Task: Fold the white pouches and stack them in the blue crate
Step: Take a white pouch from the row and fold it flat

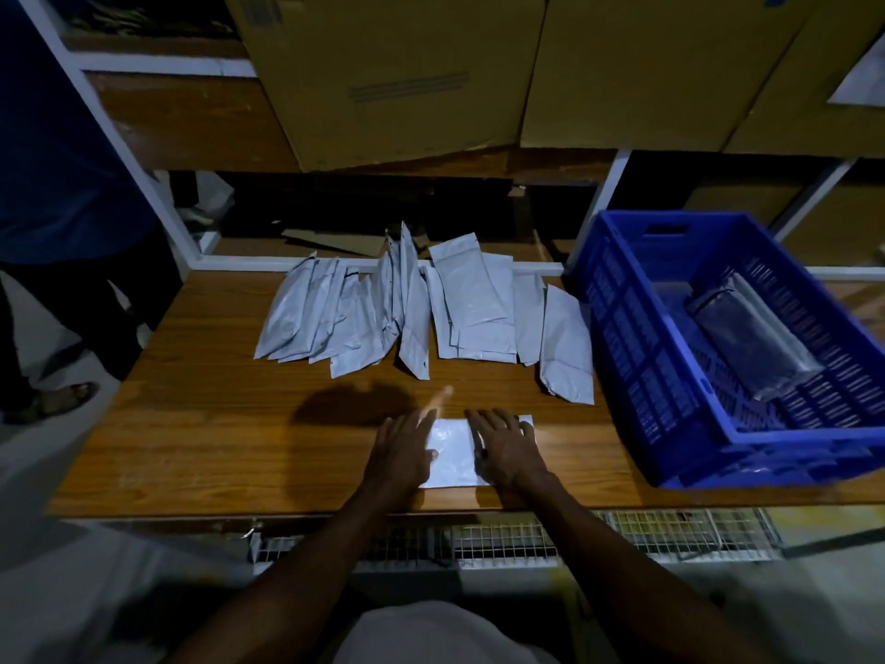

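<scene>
Near the bench edge, I press a white pouch flat under both hands. Left hand and right hand lie open, fingers straight.

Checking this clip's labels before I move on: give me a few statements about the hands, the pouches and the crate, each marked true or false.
1. Both hands lie flat on one white pouch near the table's front edge. True: the left hand and right hand press it with straight fingers.
2. The blue crate is empty. False: a stack of pouches lies inside it.
3. The crate stands to the person's left. False: it stands at the right.
4. A spread of loose pouches lies on the wooden table beyond the hands. True.
5. The right hand holds a pouch above the crate. False: it rests on the pouch on the table.
</scene>
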{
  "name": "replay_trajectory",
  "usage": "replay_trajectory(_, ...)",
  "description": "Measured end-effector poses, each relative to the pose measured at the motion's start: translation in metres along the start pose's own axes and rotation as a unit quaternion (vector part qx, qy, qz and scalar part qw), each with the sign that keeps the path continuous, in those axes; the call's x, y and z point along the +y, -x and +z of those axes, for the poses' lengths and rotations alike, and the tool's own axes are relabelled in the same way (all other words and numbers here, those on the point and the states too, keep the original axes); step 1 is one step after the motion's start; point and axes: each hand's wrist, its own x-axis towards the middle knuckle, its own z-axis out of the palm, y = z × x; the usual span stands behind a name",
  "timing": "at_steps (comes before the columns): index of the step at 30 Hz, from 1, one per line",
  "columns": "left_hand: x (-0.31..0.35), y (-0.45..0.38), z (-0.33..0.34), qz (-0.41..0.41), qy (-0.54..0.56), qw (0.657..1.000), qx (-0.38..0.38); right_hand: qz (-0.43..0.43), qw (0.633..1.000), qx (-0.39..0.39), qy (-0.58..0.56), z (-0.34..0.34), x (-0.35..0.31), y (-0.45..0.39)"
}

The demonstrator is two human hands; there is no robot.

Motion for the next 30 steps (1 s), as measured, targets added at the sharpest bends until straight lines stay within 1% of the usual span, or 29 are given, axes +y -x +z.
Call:
replay_trajectory(2,0.000,-0.002,-0.003,-0.007,0.000,1.000,-0.005,-0.002,1.000,0.010,0.011,-0.005,0.001,-0.002)
replay_trajectory(5,0.005,-0.004,-0.013,0.020,-0.040,0.999,0.027,-0.019,0.998,0.041,0.032,-0.017,0.001,-0.003)
replay_trajectory(8,0.010,-0.005,-0.026,0.039,-0.071,0.992,0.094,-0.038,0.993,0.106,0.040,-0.030,0.001,-0.004)
replay_trajectory(12,0.015,-0.009,-0.042,0.055,-0.086,0.976,0.194,-0.027,0.980,0.198,0.007,-0.051,-0.005,-0.002)
replay_trajectory(14,0.015,-0.009,-0.045,0.063,-0.086,0.969,0.222,-0.027,0.974,0.226,0.004,-0.054,-0.011,0.004)
replay_trajectory(15,0.016,-0.008,-0.045,0.065,-0.089,0.969,0.222,-0.027,0.973,0.229,0.011,-0.052,-0.013,0.007)
replay_trajectory(17,0.018,-0.003,-0.039,0.064,-0.093,0.973,0.202,-0.019,0.978,0.208,0.025,-0.041,-0.013,0.014)
replay_trajectory(21,0.007,0.016,-0.008,0.083,-0.056,0.984,0.144,0.004,0.992,0.122,0.042,-0.005,-0.013,0.029)
replay_trajectory(23,0.002,0.026,0.004,0.080,-0.025,0.990,0.110,-0.001,0.995,0.096,0.032,0.010,-0.012,0.037)
replay_trajectory(25,0.001,0.034,0.010,0.070,-0.020,0.993,0.089,-0.015,0.995,0.097,-0.001,0.021,-0.012,0.045)
replay_trajectory(28,0.002,0.040,0.021,0.090,-0.009,0.989,0.117,-0.023,0.993,0.105,-0.053,0.029,-0.013,0.051)
replay_trajectory(30,0.004,0.038,0.026,0.079,0.006,0.989,0.126,-0.003,0.992,0.103,-0.078,0.033,-0.013,0.049)
